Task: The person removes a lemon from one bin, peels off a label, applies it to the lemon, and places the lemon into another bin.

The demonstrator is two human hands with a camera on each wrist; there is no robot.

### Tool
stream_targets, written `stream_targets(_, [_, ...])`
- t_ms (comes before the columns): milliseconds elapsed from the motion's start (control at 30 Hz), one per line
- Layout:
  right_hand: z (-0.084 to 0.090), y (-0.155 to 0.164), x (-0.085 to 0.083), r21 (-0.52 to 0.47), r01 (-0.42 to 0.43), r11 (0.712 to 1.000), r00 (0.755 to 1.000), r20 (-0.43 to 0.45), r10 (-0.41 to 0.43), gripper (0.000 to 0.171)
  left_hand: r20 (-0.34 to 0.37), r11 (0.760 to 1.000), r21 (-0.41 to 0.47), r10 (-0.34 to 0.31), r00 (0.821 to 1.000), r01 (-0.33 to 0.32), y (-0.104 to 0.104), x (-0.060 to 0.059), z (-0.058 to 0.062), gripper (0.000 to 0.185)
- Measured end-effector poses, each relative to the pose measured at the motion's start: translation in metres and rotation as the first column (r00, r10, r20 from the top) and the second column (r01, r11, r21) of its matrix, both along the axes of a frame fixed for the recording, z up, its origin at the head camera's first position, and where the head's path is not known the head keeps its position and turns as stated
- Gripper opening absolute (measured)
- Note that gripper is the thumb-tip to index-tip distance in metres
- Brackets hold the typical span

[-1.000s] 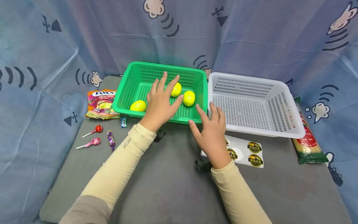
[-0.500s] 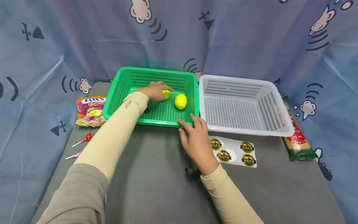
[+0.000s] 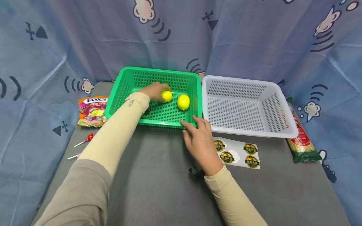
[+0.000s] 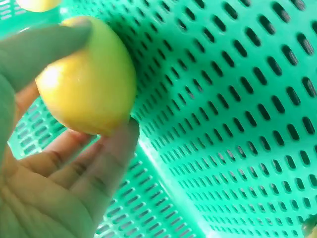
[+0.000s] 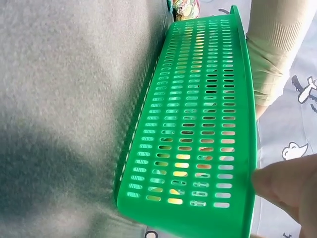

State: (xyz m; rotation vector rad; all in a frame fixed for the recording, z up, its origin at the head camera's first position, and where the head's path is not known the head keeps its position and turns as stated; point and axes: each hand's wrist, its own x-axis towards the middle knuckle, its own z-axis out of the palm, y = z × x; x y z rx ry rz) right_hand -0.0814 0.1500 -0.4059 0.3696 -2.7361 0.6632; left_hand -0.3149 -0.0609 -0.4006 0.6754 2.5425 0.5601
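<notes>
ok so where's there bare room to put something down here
The white basket holds nothing. The grey table is bare in front, between the two sleeves. Crowded spots: the green basket, where the left hand grips a lemon; the stickers beside the right hand; the candy at left.

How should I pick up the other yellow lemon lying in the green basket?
Come straight down from above and wrap fingers round the fat middle of the loose yellow lemon. It lies in the green plastic basket, whose walls block the sides; the left hand grips its neighbour around the middle.
</notes>
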Motion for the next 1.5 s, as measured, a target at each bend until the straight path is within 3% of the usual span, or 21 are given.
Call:
stream_targets(167, [-0.001, 0.002, -0.003, 0.022, 0.000, 1.000, 1.000, 0.000, 0.000, 0.034, -0.034, 0.998, 0.043, 0.052, 0.998, -0.050, 0.004, 0.001, 0.006, 0.030])
stream_targets(267, [-0.001, 0.003, -0.007, 0.039, -0.008, 0.999, 1.000, -0.006, 0.009, 0.035, -0.043, 0.998, 0.042, 0.038, 0.998, -0.036, 0.011, 0.009, 0.014, 0.026])
stream_targets(333, [-0.001, 0.003, -0.009, 0.046, -0.015, 0.999, 1.000, -0.006, 0.015, 0.035, 0.026, 1.000, 0.017, 0.005, 1.000, -0.005, 0.017, 0.016, 0.017, 0.031])
stream_targets(400, [-0.001, 0.003, -0.011, 0.050, -0.021, 0.999, 1.000, -0.001, 0.021, 0.036, 0.145, 1.000, -0.004, -0.005, 0.989, 0.006, 0.022, 0.022, 0.015, 0.041])
stream_targets(533, [-0.002, 0.003, -0.011, 0.043, -0.030, 0.999, 0.999, 0.019, 0.030, 0.036, 0.366, 0.998, 0.004, 0.050, 0.929, -0.055, 0.027, 0.032, 0.008, 0.054])
stream_targets(600, [-0.003, 0.003, -0.011, 0.033, -0.028, 0.999, 0.999, 0.020, 0.028, 0.036, 0.415, 0.998, 0.004, 0.056, 0.908, -0.064, 0.028, 0.034, 0.005, 0.056])
stream_targets(833, [-0.005, 0.001, -0.008, 0.017, -0.031, 0.999, 0.999, 0.028, 0.030, 0.033, 0.472, 0.998, -0.045, -0.010, 0.881, 0.035, 0.025, 0.038, -0.002, 0.052])
stream_targets(900, [-0.006, -0.001, -0.007, 0.016, -0.035, 0.999, 0.999, 0.034, 0.035, 0.034, 0.436, 0.998, -0.025, -0.041, 0.899, 0.057, 0.023, 0.038, -0.003, 0.046])
stream_targets(1000, [-0.007, -0.002, -0.005, 0.018, -0.038, 0.999, 0.999, 0.034, 0.038, 0.034, 0.293, 0.995, 0.019, -0.101, 0.951, 0.099, 0.018, 0.038, 0.005, 0.041])
stream_targets(1067, [-0.006, -0.002, -0.005, 0.016, -0.037, 0.999, 0.999, 0.032, 0.037, 0.034, 0.156, 0.990, 0.067, -0.133, 0.979, 0.124, 0.013, 0.040, 0.020, 0.040])
stream_targets(1133, [-0.006, -0.002, -0.004, 0.015, -0.035, 0.999, 0.999, 0.037, 0.035, 0.034, 0.046, 0.981, 0.134, -0.149, 0.988, 0.142, 0.007, 0.048, 0.042, 0.041])
stream_targets(1233, [-0.005, 0.000, -0.003, 0.014, -0.032, 0.999, 0.999, 0.042, 0.031, 0.035, -0.076, 0.952, 0.244, -0.173, 0.982, 0.186, -0.005, 0.076, 0.074, 0.041])
stream_targets(1300, [-0.003, 0.002, -0.003, 0.020, -0.033, 0.999, 0.999, 0.043, 0.032, 0.036, -0.135, 0.928, 0.284, -0.209, 0.969, 0.240, -0.014, 0.104, 0.086, 0.039])
stream_targets(1333, [-0.003, 0.002, -0.003, 0.026, -0.033, 0.999, 0.999, 0.041, 0.032, 0.036, -0.160, 0.915, 0.296, -0.235, 0.959, 0.274, -0.018, 0.118, 0.087, 0.039])
stream_targets(1400, [-0.001, 0.003, -0.005, 0.036, -0.033, 0.999, 0.999, 0.039, 0.031, 0.036, -0.179, 0.892, 0.302, -0.294, 0.939, 0.337, -0.023, 0.145, 0.079, 0.039])
stream_targets(1500, [0.002, 0.005, -0.008, 0.045, -0.029, 0.999, 0.999, 0.044, 0.027, 0.036, -0.175, 0.868, 0.265, -0.385, 0.906, 0.420, -0.020, 0.170, 0.044, 0.038])
